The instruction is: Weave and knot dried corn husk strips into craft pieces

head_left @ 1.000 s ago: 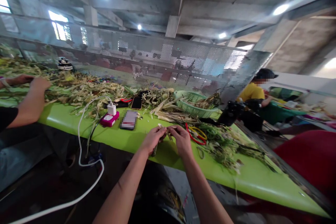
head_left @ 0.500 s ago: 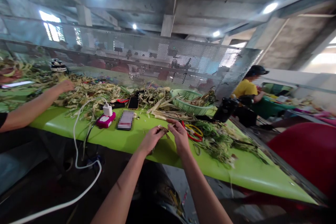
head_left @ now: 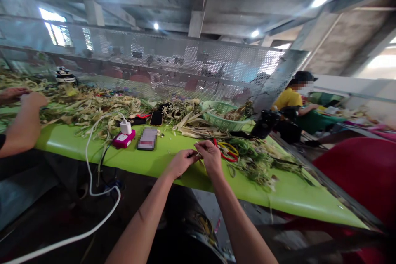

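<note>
Both hands meet over the near edge of the green table [head_left: 173, 161]. The left hand [head_left: 179, 163] and right hand [head_left: 212, 156] have fingers curled in, pinching a small pale husk piece [head_left: 198, 156] between their tips. Just beyond the right fingers lie red and yellow bands [head_left: 227, 150], then a green basket [head_left: 221, 117] farther back.

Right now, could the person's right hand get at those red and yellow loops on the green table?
Probably yes. The right hand is just beside the red and yellow loops with only bare green table between, though its fingers are pinching a small plant piece.
</note>
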`<action>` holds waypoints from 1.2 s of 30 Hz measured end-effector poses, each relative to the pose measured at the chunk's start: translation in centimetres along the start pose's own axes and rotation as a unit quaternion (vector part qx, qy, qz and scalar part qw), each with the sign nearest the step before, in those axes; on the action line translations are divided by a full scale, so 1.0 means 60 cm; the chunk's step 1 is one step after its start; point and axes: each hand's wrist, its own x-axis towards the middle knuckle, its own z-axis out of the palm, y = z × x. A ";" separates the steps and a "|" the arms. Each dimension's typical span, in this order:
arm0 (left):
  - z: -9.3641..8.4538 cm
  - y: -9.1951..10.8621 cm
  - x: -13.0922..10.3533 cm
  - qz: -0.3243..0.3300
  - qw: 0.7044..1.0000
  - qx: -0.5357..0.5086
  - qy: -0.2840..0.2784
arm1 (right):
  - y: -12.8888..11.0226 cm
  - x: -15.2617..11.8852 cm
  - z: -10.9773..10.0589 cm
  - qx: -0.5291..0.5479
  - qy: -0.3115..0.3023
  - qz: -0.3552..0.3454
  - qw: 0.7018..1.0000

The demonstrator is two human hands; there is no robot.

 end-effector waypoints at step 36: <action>-0.012 -0.023 0.014 -0.048 0.925 -0.325 0.189 | -0.021 -0.013 -0.001 -0.250 -0.081 -0.249 0.932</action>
